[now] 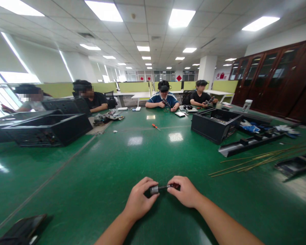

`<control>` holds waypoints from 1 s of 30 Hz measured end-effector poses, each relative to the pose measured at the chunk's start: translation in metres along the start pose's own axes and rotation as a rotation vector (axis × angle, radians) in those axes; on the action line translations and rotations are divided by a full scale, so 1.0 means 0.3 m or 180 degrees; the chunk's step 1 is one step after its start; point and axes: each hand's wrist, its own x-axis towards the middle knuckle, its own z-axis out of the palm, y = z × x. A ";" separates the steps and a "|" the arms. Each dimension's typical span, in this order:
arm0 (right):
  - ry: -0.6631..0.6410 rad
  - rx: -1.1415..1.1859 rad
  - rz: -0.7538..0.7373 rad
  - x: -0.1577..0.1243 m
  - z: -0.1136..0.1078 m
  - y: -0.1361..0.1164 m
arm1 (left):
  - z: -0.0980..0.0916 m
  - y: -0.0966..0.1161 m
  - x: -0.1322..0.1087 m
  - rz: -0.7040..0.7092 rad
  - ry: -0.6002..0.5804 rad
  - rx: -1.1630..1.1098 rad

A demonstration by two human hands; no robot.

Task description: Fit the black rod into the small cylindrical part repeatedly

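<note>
Just above the green tabletop [122, 160], my left hand [140, 197] has its thumb and fingers closed around a small silver and black cylinder [154, 190]. A thin dark rod [163, 187] runs from this cylinder toward my right hand [185, 191]. Thumb and forefinger of that hand pinch the rod near a dark reddish-brown end piece [176, 186], partly covered by the fingers. Whether rod and cylinder are joined I cannot tell, nor exactly what kind of part this is. The pieces lie roughly level between both hands.
A red-handled screwdriver [155, 126] lies farther up the table. Black computer cases stand left [51, 131] and right [215, 126]. Thin brass-coloured rods [260, 160] and a metal rail [250, 143] lie right. A dark flat object [22, 229] is near left. Several people sit opposite.
</note>
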 end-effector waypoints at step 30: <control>0.0111 0.0529 0.0503 0.021 -0.063 0.093 | -0.150 -0.184 0.031 -0.1198 0.0224 0.0330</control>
